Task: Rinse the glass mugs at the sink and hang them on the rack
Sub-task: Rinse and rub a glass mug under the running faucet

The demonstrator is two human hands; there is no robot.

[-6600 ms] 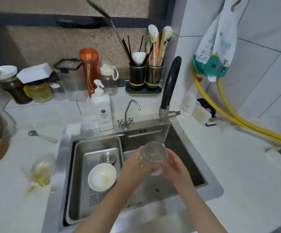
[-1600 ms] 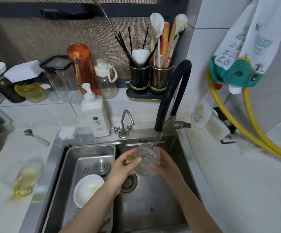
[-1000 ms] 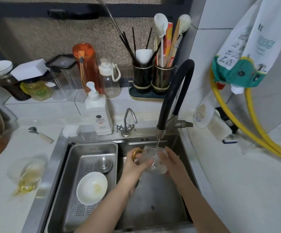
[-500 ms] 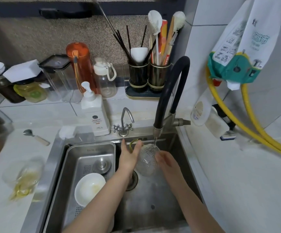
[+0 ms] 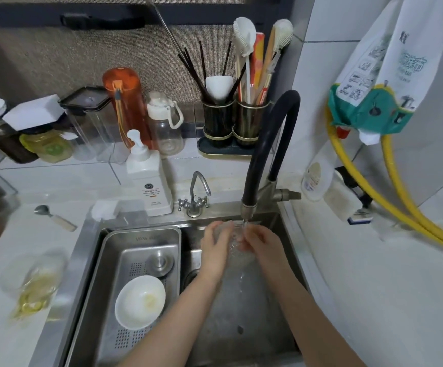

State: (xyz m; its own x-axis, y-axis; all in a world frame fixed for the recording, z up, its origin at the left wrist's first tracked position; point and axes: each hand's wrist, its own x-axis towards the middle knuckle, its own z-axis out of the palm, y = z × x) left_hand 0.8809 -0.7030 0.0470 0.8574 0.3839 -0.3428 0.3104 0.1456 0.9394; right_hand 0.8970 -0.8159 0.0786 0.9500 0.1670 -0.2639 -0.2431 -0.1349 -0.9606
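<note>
A clear textured glass mug (image 5: 235, 238) is held between both hands over the steel sink (image 5: 244, 313), right under the black faucet (image 5: 262, 160). Water runs from the spout onto the mug and drips down into the basin. My left hand (image 5: 215, 247) cups the mug's left side with its fingers wrapped over it. On the mug's right side, my right hand (image 5: 260, 242) grips it with fingers curled round. A second glass mug (image 5: 33, 282) with yellowish slices inside lies blurred on the white counter at the left. No rack is in view.
A steel drain tray (image 5: 135, 247) fills the sink's left half and holds a white bowl (image 5: 140, 301) and a plug. A soap pump bottle (image 5: 149, 186), a small tap (image 5: 195, 194), jars, utensil holders (image 5: 235, 123) and a spoon (image 5: 53, 217) line the counter. Yellow hoses (image 5: 400, 207) hang at the right.
Both hands have closed in around the mug and lifted it up under the spout. The left hand, flat beside it half a second ago, now cups it.
</note>
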